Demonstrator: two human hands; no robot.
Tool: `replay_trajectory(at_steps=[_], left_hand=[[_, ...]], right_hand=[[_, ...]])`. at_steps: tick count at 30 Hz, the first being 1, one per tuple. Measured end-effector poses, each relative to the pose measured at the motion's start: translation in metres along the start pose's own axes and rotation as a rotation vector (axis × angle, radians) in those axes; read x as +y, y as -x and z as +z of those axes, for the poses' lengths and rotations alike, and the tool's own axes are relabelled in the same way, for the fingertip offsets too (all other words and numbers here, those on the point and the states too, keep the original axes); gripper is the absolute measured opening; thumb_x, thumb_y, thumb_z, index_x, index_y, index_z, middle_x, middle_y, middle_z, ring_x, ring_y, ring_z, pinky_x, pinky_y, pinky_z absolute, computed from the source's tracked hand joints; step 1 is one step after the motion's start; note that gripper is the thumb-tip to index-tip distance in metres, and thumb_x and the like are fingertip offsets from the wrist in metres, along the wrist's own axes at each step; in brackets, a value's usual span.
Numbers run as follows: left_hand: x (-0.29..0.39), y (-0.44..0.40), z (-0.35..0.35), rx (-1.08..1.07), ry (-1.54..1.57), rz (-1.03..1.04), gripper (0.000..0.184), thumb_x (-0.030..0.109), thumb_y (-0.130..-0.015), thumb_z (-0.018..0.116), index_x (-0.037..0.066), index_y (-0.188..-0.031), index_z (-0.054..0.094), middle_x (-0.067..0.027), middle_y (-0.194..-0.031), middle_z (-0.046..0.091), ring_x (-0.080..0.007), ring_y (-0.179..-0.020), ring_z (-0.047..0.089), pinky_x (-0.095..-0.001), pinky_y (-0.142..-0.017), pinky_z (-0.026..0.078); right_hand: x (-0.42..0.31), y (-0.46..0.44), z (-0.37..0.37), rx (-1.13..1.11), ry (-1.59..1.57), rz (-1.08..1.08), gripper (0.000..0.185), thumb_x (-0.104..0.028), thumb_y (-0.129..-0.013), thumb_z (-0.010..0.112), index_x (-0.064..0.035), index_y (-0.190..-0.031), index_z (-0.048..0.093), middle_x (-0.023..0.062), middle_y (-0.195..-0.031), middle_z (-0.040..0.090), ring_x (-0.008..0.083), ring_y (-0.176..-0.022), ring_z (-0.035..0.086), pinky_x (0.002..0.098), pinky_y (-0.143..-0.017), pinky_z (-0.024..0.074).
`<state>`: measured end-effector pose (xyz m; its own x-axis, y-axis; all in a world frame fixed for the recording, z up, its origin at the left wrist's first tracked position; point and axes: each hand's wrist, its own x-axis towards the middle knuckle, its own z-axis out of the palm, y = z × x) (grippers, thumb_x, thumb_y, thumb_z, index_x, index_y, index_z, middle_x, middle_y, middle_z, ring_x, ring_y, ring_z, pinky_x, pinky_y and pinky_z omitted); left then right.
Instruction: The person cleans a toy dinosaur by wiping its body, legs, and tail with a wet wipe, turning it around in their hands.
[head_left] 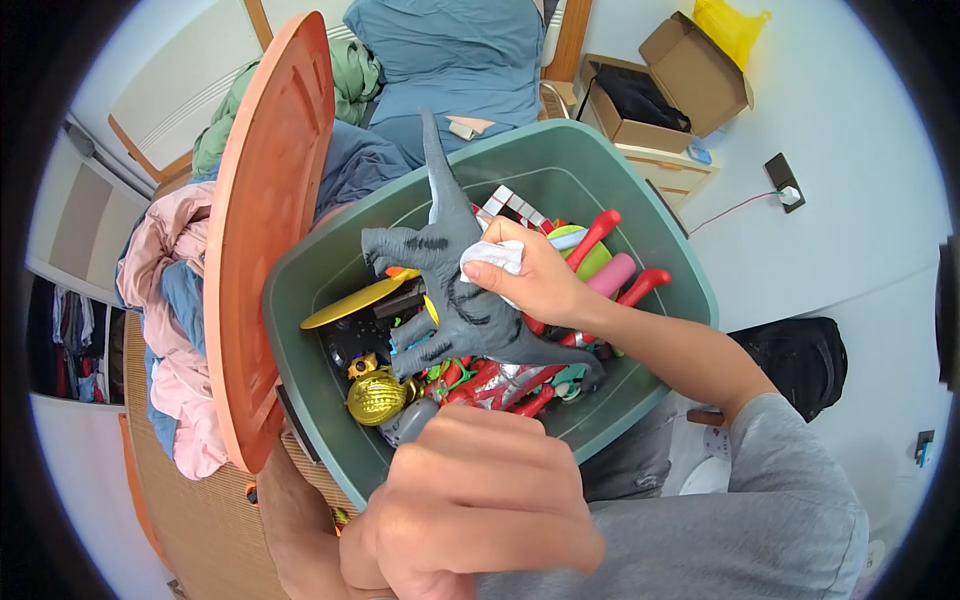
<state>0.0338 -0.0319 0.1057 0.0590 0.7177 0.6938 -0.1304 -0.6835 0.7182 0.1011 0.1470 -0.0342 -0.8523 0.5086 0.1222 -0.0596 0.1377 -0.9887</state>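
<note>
My right hand (530, 275) is closed on a crumpled white cloth (497, 262) and presses it to the side of a grey long-necked toy dinosaur (465, 310). The dinosaur lies on its side over a green storage bin (640, 215), with its tail pointing up and its legs to the left. Close to the camera, my left hand (480, 490) is curled into a fist before the bin's near edge; its palm side is hidden. Under the dinosaur are mixed toys, among them a gold ribbed ball (377, 397), a yellow disc (350, 303) and red-handled pieces (597, 240).
An orange lid (265, 240) stands upright at the bin's left side. Behind it are piled pink clothes (180, 330) and blue bedding (450, 60). An open cardboard box (640, 130) sits at the back right on a cabinet. A black bag (800, 365) lies by the right wall.
</note>
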Motion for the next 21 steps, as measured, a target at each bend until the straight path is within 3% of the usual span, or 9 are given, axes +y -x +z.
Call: replay_trajectory(at_steps=[4, 7, 14, 17, 18, 19, 20, 21], left_hand=[[0.002, -0.002, -0.008, -0.179, -0.002, 0.017, 0.058, 0.044, -0.097, 0.050, -0.003, -0.069, 0.068, -0.0102, -0.062, 0.063, -0.0245, -0.052, 0.060, -0.0302, -0.044, 0.042], [-0.001, 0.001, 0.005, -0.008, 0.065, -0.082, 0.064, 0.052, -0.096, 0.048, -0.003, -0.069, 0.068, -0.0103, -0.062, 0.062, -0.0244, -0.051, 0.060, -0.0307, -0.045, 0.043], [-0.007, 0.003, 0.011, 0.024, 0.062, -0.136, 0.073, 0.063, -0.091, 0.048, -0.003, -0.068, 0.068, -0.0100, -0.062, 0.063, -0.0243, -0.050, 0.060, -0.0308, -0.047, 0.045], [-0.011, 0.006, 0.010, 0.090, -0.071, -0.131, 0.062, 0.054, -0.090, 0.056, -0.003, -0.067, 0.067, -0.0111, -0.063, 0.064, -0.0243, -0.051, 0.060, -0.0305, -0.049, 0.046], [-0.012, 0.007, 0.006, 0.112, -0.107, -0.162, 0.042, 0.039, -0.087, 0.063, 0.001, -0.069, 0.067, -0.0078, -0.064, 0.063, -0.0209, -0.052, 0.060, -0.0286, -0.049, 0.045], [-0.015, 0.008, -0.002, 0.130, -0.219, -0.182, 0.034, 0.031, -0.085, 0.066, 0.001, -0.068, 0.066, -0.0066, -0.063, 0.062, -0.0189, -0.053, 0.059, -0.0277, -0.049, 0.044], [-0.018, 0.009, -0.011, 0.145, -0.330, -0.205, 0.027, 0.023, -0.084, 0.069, 0.002, -0.067, 0.065, -0.0053, -0.062, 0.061, -0.0169, -0.053, 0.059, -0.0268, -0.050, 0.044], [-0.023, 0.012, -0.022, 0.160, -0.518, -0.221, 0.032, 0.022, -0.085, 0.068, -0.001, -0.064, 0.063, -0.0061, -0.059, 0.062, -0.0163, -0.053, 0.059, -0.0271, -0.052, 0.046]], right_hand=[[0.002, 0.000, -0.001, 0.000, 0.016, -0.033, 0.023, -0.020, -0.090, 0.069, -0.0032, -0.093, 0.054, 0.0002, -0.079, 0.058, 0.0049, -0.073, 0.051, 0.0254, -0.064, 0.0441], [0.002, 0.000, 0.000, -0.003, 0.000, -0.040, 0.023, -0.020, -0.090, 0.069, -0.0032, -0.093, 0.054, 0.0004, -0.079, 0.058, 0.0050, -0.073, 0.051, 0.0256, -0.064, 0.0441], [0.000, 0.001, 0.000, -0.002, -0.016, -0.052, 0.023, -0.020, -0.090, 0.069, -0.0030, -0.093, 0.054, 0.0007, -0.080, 0.059, 0.0055, -0.073, 0.052, 0.0261, -0.064, 0.0447], [-0.001, 0.002, -0.001, -0.019, 0.025, -0.012, 0.024, -0.021, -0.090, 0.069, -0.0032, -0.094, 0.054, 0.0010, -0.080, 0.059, 0.0058, -0.074, 0.052, 0.0264, -0.065, 0.0452], [-0.001, 0.002, 0.000, -0.018, 0.025, -0.012, 0.024, -0.021, -0.090, 0.069, -0.0032, -0.094, 0.054, 0.0010, -0.080, 0.059, 0.0058, -0.074, 0.052, 0.0264, -0.065, 0.0452], [-0.001, 0.002, 0.000, -0.017, 0.004, -0.016, 0.024, -0.021, -0.090, 0.069, -0.0034, -0.094, 0.054, 0.0011, -0.080, 0.059, 0.0058, -0.074, 0.052, 0.0264, -0.065, 0.0451], [-0.002, 0.002, 0.000, -0.013, -0.016, -0.019, 0.024, -0.022, -0.090, 0.069, -0.0037, -0.094, 0.054, 0.0011, -0.080, 0.059, 0.0058, -0.074, 0.052, 0.0264, -0.065, 0.0450], [-0.002, 0.002, 0.000, -0.006, -0.014, -0.023, 0.024, -0.022, -0.090, 0.069, -0.0037, -0.094, 0.054, 0.0011, -0.080, 0.059, 0.0058, -0.074, 0.052, 0.0264, -0.065, 0.0450]])
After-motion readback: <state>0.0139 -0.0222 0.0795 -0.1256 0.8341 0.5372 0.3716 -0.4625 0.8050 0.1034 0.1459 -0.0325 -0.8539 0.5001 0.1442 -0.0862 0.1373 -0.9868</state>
